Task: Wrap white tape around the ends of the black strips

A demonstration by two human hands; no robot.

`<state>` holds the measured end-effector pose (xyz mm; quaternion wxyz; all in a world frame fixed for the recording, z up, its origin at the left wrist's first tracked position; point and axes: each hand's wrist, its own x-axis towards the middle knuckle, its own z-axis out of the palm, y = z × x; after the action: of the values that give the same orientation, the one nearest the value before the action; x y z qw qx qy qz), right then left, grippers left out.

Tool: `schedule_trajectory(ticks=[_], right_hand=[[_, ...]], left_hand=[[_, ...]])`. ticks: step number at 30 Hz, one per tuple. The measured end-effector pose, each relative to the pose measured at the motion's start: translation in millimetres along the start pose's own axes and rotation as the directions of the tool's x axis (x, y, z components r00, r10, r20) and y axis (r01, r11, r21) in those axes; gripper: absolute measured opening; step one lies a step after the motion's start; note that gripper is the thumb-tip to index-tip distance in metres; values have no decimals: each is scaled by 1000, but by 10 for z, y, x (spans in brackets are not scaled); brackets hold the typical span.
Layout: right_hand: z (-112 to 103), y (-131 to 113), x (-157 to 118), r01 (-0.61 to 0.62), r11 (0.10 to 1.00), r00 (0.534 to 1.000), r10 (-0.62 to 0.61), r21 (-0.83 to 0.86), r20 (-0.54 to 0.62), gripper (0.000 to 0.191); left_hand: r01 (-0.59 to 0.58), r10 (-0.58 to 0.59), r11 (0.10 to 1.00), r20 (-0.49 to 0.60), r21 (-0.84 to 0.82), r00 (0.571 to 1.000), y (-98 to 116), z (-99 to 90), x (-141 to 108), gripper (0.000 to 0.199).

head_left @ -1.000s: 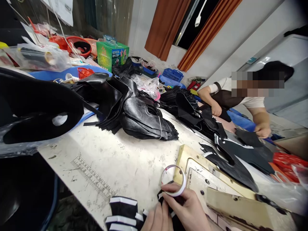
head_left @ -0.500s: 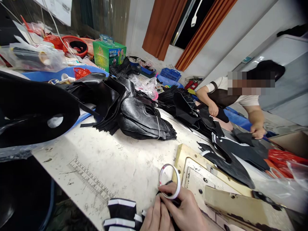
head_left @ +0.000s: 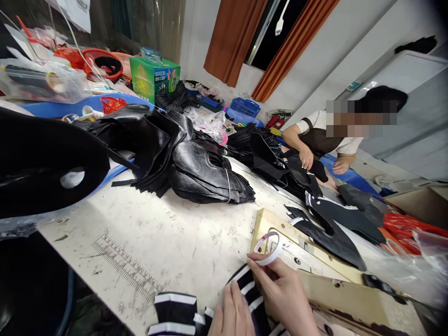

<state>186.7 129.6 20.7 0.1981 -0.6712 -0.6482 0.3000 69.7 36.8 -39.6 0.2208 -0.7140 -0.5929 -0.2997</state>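
My right hand (head_left: 287, 291) pinches a roll of white tape (head_left: 274, 256), tilted, at the edge of the pale machine bed. Beside it, my left hand (head_left: 233, 313) lies with fingers stretched out on a black piece with white tape strips (head_left: 248, 285). That piece runs under both hands, and its lower part is cut off by the frame. Left of my left hand, another black piece with white strips (head_left: 177, 310) lies on the table.
A white table (head_left: 140, 228) has a printed ruler scale. Behind are stacked black leather-like pieces (head_left: 206, 172). On the right stands a cream sewing machine (head_left: 350, 298), with black cut pieces (head_left: 336, 242) past it. A co-worker (head_left: 318, 135) handles dark pieces across the table.
My right hand and the tape roll have moved up and right, away from my left hand. More of the striped black piece shows. The co-worker's one hand has shifted inward.
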Motion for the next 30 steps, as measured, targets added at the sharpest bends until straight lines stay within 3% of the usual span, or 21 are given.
schedule_trajectory(ticks=[6, 13, 17, 22, 24, 26, 28, 30], right_hand=[[35, -17, 0, 141, 972, 986, -155, -187, -62, 35], [85, 109, -27, 242, 941, 955, -274, -239, -112, 26], [119, 126, -46, 253, 944, 951, -283, -209, -126, 26], [125, 74, -20, 143, 980, 985, -154, -141, -77, 30], [88, 28, 13, 102, 989, 994, -106, -107, -37, 29], [22, -29, 38, 71, 997, 997, -71, -42, -5, 30], [-59, -89, 41, 51, 997, 998, -53, 59, 28, 34], [-135, -143, 23, 46, 984, 997, -57, 171, 56, 40]], left_hand=[[-44, 47, 998, 88, -39, 995, -62, 11, 44, 18], [-74, 75, 997, 155, -12, 985, -105, 0, 129, 26], [-75, 69, 997, 211, 19, 975, -73, 5, 161, 30], [-83, 85, 996, 269, -20, 959, -112, -71, 233, 39], [9, 54, 985, 352, -174, 934, -202, -119, 313, 36], [219, -3, 896, 488, -386, 873, -318, -150, 435, 29], [497, -71, 694, 638, -520, 767, -427, -154, 594, 27], [676, -99, 493, 736, -548, 669, -500, -141, 767, 36]])
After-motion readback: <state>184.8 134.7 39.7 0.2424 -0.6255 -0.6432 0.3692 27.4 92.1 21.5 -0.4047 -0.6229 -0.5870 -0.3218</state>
